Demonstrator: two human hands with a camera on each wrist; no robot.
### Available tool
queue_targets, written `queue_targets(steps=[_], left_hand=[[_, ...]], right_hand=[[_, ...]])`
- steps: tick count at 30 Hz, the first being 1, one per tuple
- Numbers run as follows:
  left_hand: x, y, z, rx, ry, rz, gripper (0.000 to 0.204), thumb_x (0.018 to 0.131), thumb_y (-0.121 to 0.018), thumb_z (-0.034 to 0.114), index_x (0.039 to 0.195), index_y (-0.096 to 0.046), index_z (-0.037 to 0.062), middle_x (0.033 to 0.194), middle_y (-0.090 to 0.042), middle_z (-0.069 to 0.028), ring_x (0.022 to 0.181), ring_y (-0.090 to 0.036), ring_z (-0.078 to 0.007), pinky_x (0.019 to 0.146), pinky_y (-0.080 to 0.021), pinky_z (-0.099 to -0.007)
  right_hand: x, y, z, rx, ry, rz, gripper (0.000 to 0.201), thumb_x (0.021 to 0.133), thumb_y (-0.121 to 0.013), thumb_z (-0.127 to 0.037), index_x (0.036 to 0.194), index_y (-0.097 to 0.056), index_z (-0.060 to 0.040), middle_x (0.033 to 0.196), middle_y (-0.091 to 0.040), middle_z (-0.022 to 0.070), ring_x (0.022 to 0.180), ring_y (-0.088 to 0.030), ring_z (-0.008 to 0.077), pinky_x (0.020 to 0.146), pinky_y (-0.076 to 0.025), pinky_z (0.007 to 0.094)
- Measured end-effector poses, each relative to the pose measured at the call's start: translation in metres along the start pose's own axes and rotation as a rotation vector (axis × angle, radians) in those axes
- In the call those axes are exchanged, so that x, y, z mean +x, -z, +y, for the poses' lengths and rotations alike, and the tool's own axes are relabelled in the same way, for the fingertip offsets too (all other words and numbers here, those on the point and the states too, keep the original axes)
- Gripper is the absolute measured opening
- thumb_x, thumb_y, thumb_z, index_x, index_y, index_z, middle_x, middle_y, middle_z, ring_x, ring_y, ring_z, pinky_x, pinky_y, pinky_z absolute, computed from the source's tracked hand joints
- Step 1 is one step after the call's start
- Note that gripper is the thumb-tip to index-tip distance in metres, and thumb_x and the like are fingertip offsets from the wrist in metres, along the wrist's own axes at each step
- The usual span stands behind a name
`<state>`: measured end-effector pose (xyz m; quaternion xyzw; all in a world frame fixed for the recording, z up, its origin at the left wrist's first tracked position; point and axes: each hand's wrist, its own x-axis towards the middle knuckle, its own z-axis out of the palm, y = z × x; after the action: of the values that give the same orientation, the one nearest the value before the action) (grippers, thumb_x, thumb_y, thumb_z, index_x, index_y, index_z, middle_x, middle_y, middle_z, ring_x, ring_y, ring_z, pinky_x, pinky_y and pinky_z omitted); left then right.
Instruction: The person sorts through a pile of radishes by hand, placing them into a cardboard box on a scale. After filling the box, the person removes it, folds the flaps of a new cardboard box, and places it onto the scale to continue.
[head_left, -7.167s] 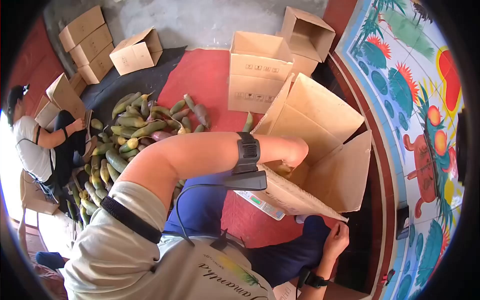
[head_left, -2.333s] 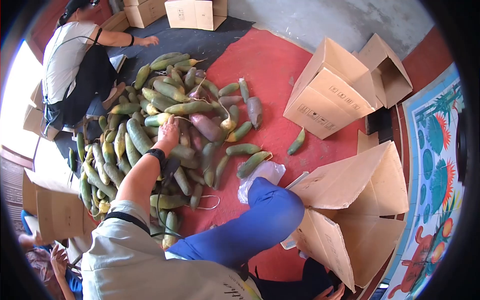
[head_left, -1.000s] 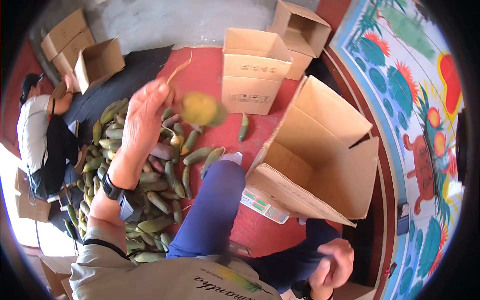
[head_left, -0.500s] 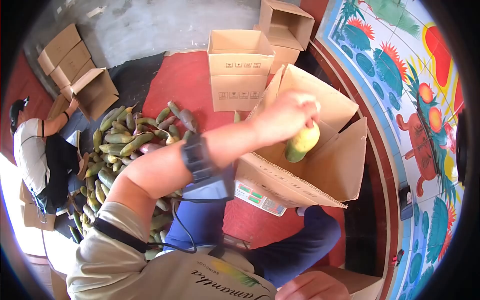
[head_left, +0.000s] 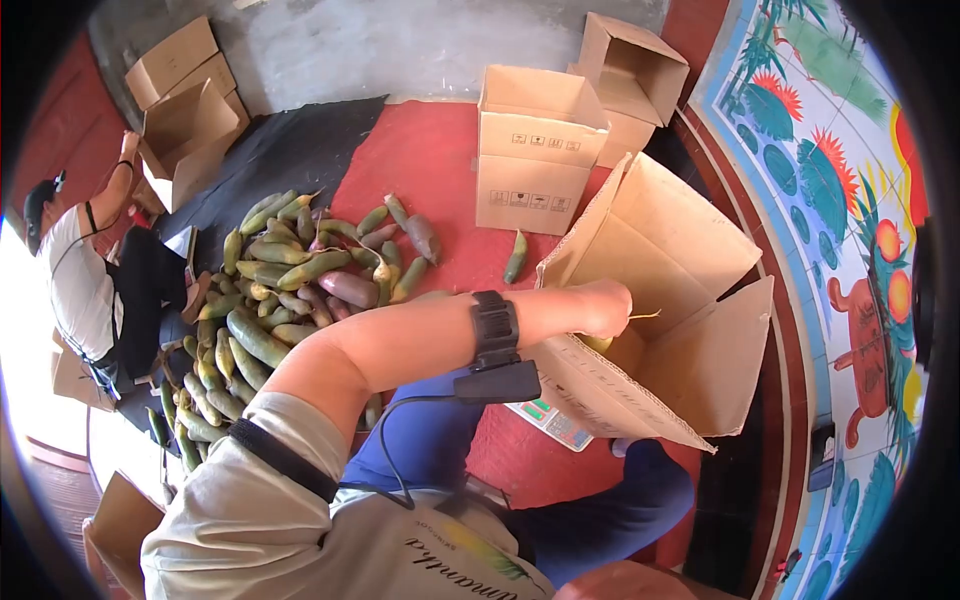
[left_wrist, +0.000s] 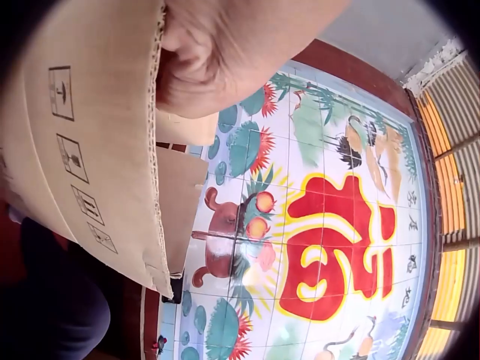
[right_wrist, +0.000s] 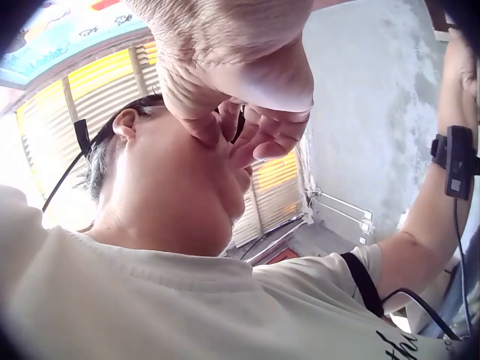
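Observation:
My left hand (head_left: 600, 307) reaches over the near wall of a large open cardboard box (head_left: 690, 235) and grips a green radish (head_left: 597, 343), pale yellow at the top. Its thin root tail (head_left: 648, 315) sticks out beyond the fingers; most of the radish is hidden by hand and box. In the left wrist view the hand (left_wrist: 214, 64) is bent over the cardboard edge, fingertips hidden. My right hand (right_wrist: 232, 82) is raised close to my face in the right wrist view, fingers loosely bent with nothing in them. Only part of it shows at the head view's bottom edge.
A digital scale (head_left: 555, 424) sits under the box. Left of my knee lies a heap of green and purple radishes (head_left: 300, 270), and a single radish (head_left: 516, 257) lies apart. More boxes (head_left: 540, 150) stand behind. Another person (head_left: 85, 270) crouches at far left, handling a box (head_left: 190, 140).
My left hand picked a radish from the heap, swung it right over the box, and has lowered it inside. My right hand has left my knee and come up towards my face.

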<state>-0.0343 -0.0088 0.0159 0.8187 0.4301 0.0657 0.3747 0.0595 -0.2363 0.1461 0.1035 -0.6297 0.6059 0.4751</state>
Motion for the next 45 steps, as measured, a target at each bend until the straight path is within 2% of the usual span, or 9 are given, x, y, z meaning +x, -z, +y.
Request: queue_targets(steps=[10,17,25,28,30,33,36,38,45], left_hand=[[0.027,-0.01,-0.007,0.339,-0.116,-0.052,0.016,0.077,-0.053,0.005,0.081,-0.068,0.0007,0.086,-0.065,-0.0213,0.082,-0.063,-0.0367,0.073,-0.049,-0.0428],[0.022,-0.003,0.004,0.05,0.021,0.073,0.019,0.074,-0.056,0.002,0.088,-0.069,-0.0008,0.095,-0.066,-0.0213,0.091,-0.064,-0.036,0.074,-0.052,-0.0425],[-0.017,0.009,0.018,-0.024,-0.372,0.559,0.017,0.09,-0.049,0.016,0.085,-0.058,0.002,0.086,-0.061,-0.0159,0.084,-0.06,-0.0355,0.073,-0.047,-0.0451],[-0.044,0.02,0.015,-0.125,-0.605,0.71,0.011,0.088,-0.052,0.012,0.084,-0.056,0.0019,0.082,-0.06,-0.0147,0.082,-0.06,-0.034,0.07,-0.048,-0.0422],[-0.068,0.034,0.007,-0.164,-0.644,0.789,0.007,0.087,-0.057,0.009,0.087,-0.058,0.0023,0.081,-0.059,-0.0132,0.078,-0.06,-0.0321,0.069,-0.049,-0.0382],[-0.102,0.054,-0.031,-0.108,-0.519,0.955,0.011,0.088,-0.059,0.011,0.092,-0.062,0.0018,0.082,-0.061,-0.0108,0.076,-0.061,-0.023,0.07,-0.049,-0.0331],[-0.137,0.072,-0.084,-0.117,-0.23,1.062,0.012,0.089,-0.058,0.011,0.091,-0.063,-0.0003,0.085,-0.064,-0.009,0.077,-0.06,-0.0168,0.07,-0.048,-0.0313],[-0.157,0.075,-0.14,-0.073,-0.07,0.997,0.014,0.086,-0.057,0.012,0.09,-0.06,-0.0013,0.082,-0.06,-0.0184,0.073,-0.059,-0.0356,0.066,-0.047,-0.0385],[-0.228,-0.02,-0.331,0.166,0.446,0.754,0.021,0.085,-0.053,0.022,0.084,-0.061,0.0024,0.082,-0.061,-0.023,0.081,-0.06,-0.0409,0.071,-0.048,-0.047]], right_hand=[[-0.001,0.004,0.009,-0.08,0.004,-0.024,0.014,0.088,-0.064,-0.02,0.084,-0.066,-0.0065,0.09,-0.064,0.0152,0.068,-0.061,0.0221,0.056,-0.045,0.0304],[0.0,-0.002,0.014,-0.189,-0.152,-0.084,0.011,0.086,-0.063,-0.014,0.084,-0.063,-0.0032,0.095,-0.064,0.0182,0.072,-0.065,0.0261,0.059,-0.05,0.0344],[0.002,-0.002,0.026,-0.041,-0.055,-0.151,0.014,0.087,-0.063,-0.013,0.089,-0.061,-0.0001,0.098,-0.062,0.0227,0.076,-0.064,0.0314,0.062,-0.051,0.0378],[-0.002,0.002,0.041,0.111,0.21,-0.202,0.015,0.087,-0.062,-0.013,0.091,-0.06,0.001,0.099,-0.062,0.0243,0.077,-0.063,0.0334,0.063,-0.051,0.0391],[-0.011,0.01,0.015,0.099,-0.125,-0.131,0.018,0.087,-0.063,-0.015,0.091,-0.058,0.0019,0.095,-0.061,0.024,0.077,-0.062,0.0328,0.063,-0.05,0.0388],[-0.074,0.053,-0.002,0.094,-0.283,-0.074,0.014,0.087,-0.056,-0.009,0.096,-0.056,0.0019,0.09,-0.058,0.0169,0.079,-0.057,0.0286,0.069,-0.046,0.0371],[-0.063,0.022,0.0,-0.648,-0.219,0.531,0.022,0.086,-0.064,-0.02,0.085,-0.056,0.001,0.084,-0.059,0.0176,0.072,-0.057,0.0264,0.061,-0.047,0.0366],[-0.066,0.025,0.007,-0.995,-0.292,0.77,0.022,0.086,-0.062,-0.021,0.082,-0.054,-0.0004,0.077,-0.054,0.0119,0.072,-0.053,0.0221,0.067,-0.044,0.0351],[-0.135,0.057,0.006,-1.427,-0.417,0.868,0.014,0.094,-0.046,-0.011,0.087,-0.052,-0.0009,0.084,-0.051,0.0075,0.083,-0.048,0.0158,0.079,-0.039,0.0289]])
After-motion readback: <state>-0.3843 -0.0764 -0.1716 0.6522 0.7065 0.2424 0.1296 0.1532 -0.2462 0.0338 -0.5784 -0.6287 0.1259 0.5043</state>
